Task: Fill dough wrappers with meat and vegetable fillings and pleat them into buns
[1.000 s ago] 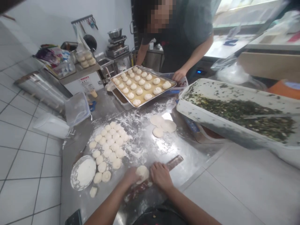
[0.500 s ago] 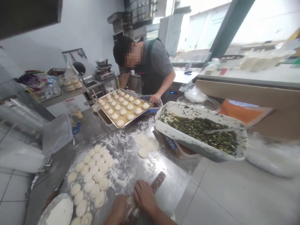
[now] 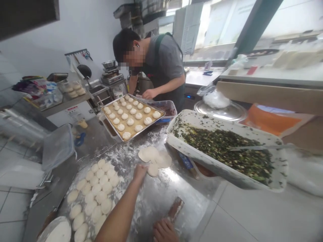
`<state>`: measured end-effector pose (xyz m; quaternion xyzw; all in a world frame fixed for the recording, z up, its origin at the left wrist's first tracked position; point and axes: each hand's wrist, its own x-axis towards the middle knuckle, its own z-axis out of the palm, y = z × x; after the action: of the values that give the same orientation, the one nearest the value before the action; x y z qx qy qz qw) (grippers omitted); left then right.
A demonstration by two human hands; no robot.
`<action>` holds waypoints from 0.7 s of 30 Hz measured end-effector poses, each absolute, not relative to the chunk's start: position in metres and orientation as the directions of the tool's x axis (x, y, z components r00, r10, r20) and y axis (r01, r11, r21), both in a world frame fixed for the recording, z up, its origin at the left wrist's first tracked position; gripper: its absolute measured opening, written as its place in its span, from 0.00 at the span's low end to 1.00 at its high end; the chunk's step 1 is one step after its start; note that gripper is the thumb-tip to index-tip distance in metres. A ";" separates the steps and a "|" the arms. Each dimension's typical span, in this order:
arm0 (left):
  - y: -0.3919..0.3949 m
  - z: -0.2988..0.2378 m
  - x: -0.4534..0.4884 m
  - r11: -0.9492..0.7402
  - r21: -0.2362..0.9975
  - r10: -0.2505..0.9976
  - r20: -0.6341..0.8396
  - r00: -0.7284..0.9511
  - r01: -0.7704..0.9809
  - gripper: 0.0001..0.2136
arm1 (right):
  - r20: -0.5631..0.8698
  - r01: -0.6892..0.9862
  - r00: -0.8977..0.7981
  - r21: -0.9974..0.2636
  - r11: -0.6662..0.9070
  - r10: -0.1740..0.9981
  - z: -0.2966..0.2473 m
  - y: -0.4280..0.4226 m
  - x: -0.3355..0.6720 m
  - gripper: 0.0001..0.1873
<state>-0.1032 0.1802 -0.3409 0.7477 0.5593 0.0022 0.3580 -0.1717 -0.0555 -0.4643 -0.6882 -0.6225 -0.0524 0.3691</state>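
My left hand (image 3: 140, 174) reaches forward over the floured steel table, its fingers pinched at the edge of a small flat dough round (image 3: 152, 170). That round lies against a few larger rolled-out dough wrappers (image 3: 161, 159), which overlap one another. At the bottom of the view my right hand (image 3: 164, 230) is wrapped over a brown wooden rolling pin (image 3: 176, 207); the pin's far end sticks out beyond the fingers. To the left, several dough pieces (image 3: 97, 188) are laid out close together on flour. A bowl of flour (image 3: 57, 232) stands at the lower left, partly cut off.
A tray of filled buns (image 3: 131, 117) sits at the back. On the right is a white tub of chopped greens (image 3: 227, 148) with a spoon handle over its rim. Across the table a co-worker (image 3: 161, 64) bends over a plastic box of dark filling (image 3: 166, 108).
My left hand has left the rolling pin and moved forward to the flat dough rounds. My right hand stays on the pin, lower in view. The co-worker's hand has shifted left off the plastic box.
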 end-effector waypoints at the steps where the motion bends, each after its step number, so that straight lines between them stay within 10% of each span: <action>1: 0.174 -0.346 -0.094 -0.152 0.528 0.836 -0.382 0.394 0.835 0.16 | 0.555 0.902 0.218 -0.429 0.052 0.803 -0.470 -0.054 -0.172 0.05; 21: 0.116 -0.350 -0.297 -0.295 0.506 0.743 -0.412 0.528 0.810 0.09 | 0.286 0.888 0.302 -0.431 -0.160 0.909 -0.374 0.009 -0.147 0.07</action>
<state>-0.2969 0.1160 -0.3500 0.8032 0.4834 -0.0489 0.3447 -0.1474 0.0091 -0.3744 -0.7612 -0.5902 0.0200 0.2679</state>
